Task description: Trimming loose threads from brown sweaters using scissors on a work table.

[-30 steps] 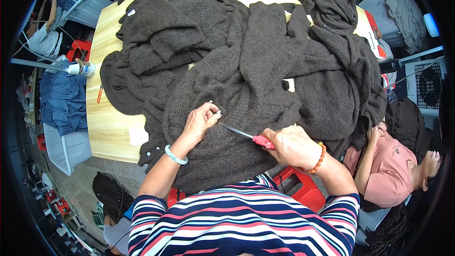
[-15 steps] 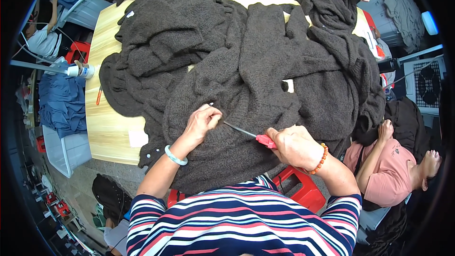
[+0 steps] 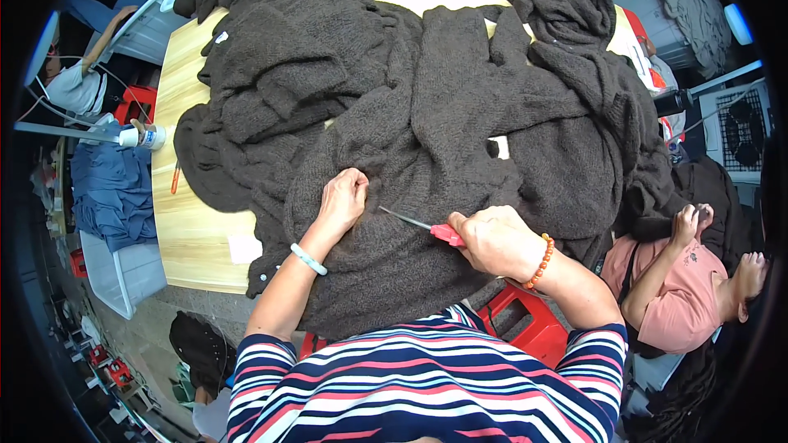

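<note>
A dark brown knit garment (image 3: 394, 287) is spread over the near side of the table and hangs toward my lap. My left hand (image 3: 345, 199) is closed in a pinch on its fabric, a pale bangle around the wrist. Gripped in my right hand (image 3: 502, 242) is a pair of red-handled scissors (image 3: 446, 234). Their slim metal blades lie together, pointing left, with the tip close to the cloth and short of my left fingers. More dark knit garments (image 3: 304, 49) are heaped beyond my hands.
Bare wood of the table (image 3: 197, 234) shows at left, with an orange pen-like tool (image 3: 175, 179) and a white paper piece (image 3: 245, 249). A white spool-like item (image 3: 144, 137) is at its left edge. Red stools (image 3: 525, 324) stand below; a person in pink (image 3: 677, 287) sits at right.
My left hand has moved slightly up and left along the fabric. The scissors have shifted a little left, and a small shiny spot by my left fingers no longer shows.
</note>
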{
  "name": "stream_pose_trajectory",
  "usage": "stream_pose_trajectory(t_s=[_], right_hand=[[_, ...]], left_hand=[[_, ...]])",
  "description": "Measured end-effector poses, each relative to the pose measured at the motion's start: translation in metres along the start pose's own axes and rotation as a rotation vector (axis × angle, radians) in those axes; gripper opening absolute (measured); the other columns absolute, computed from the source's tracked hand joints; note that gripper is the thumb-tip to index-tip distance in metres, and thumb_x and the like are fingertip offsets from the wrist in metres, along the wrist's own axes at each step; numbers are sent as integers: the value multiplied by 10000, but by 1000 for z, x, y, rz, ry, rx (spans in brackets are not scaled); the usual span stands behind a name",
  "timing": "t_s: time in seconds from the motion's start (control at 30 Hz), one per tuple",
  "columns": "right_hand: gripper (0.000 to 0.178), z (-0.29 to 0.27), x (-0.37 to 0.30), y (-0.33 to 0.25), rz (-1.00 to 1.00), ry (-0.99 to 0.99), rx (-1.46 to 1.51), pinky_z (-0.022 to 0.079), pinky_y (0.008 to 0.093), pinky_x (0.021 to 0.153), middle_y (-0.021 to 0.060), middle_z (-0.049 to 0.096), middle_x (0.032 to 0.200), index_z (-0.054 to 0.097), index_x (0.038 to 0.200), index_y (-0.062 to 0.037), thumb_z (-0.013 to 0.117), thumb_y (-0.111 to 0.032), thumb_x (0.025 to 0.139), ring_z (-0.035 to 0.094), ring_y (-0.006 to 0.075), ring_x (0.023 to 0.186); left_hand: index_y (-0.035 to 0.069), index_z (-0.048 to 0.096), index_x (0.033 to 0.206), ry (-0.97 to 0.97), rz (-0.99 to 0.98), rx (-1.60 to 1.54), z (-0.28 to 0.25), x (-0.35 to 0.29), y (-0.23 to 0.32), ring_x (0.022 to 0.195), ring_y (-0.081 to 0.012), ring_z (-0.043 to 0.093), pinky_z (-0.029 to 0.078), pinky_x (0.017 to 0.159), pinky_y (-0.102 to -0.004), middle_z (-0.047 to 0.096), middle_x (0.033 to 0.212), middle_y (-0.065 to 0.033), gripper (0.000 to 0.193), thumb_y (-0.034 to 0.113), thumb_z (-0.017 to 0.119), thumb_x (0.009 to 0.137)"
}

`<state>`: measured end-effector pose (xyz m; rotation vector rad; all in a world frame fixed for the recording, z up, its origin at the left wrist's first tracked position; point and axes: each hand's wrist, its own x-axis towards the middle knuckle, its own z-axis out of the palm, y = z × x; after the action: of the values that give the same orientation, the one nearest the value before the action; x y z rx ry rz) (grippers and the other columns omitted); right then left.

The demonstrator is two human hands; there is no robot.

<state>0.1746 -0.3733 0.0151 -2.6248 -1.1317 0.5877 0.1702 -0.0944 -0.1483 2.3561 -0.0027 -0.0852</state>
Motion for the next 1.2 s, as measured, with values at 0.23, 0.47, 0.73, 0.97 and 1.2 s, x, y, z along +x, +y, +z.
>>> stream_pose_trajectory(t_s=[0.23,0.47,0.73,0.97,1.2], right_hand=[[270,1,0,10,76,29,89,542,432,596,177,669,721,587,1030,-18,670,-173,826,690,340,681],[302,-1,1,13,124,82,78,538,438,618,182,671,739,597,1089,-55,679,-212,845,687,353,700],[236,-12,3,13,175,-73,136,534,495,608,186,659,690,581,991,-64,624,-275,897,677,385,668],[587,6,106,68,439,349,163,546,482,736,200,691,853,542,1113,-65,747,-514,794,690,397,835],[468,38,124,108,596,249,237,529,498,851,221,695,966,550,1106,-38,746,-300,772,670,418,961]], left_hand=[[3,645,932,-163,-241,-689,-33,-1,24,656,-57,564,462,619,-210,648,776,-3,92,94,659,927],[8,662,1029,-1,45,63,-24,43,26,856,-292,648,517,765,-390,649,946,-153,338,209,772,781],[-22,682,914,-41,-57,-222,-12,20,17,663,-156,596,492,634,-289,624,827,-94,202,104,769,783],[2,646,1129,-255,211,61,-29,-20,105,909,-315,597,488,859,-402,637,980,-164,500,329,800,785],[-4,636,1197,-484,206,-272,-64,-41,140,771,-238,614,486,710,-304,640,941,-134,389,42,707,817]])
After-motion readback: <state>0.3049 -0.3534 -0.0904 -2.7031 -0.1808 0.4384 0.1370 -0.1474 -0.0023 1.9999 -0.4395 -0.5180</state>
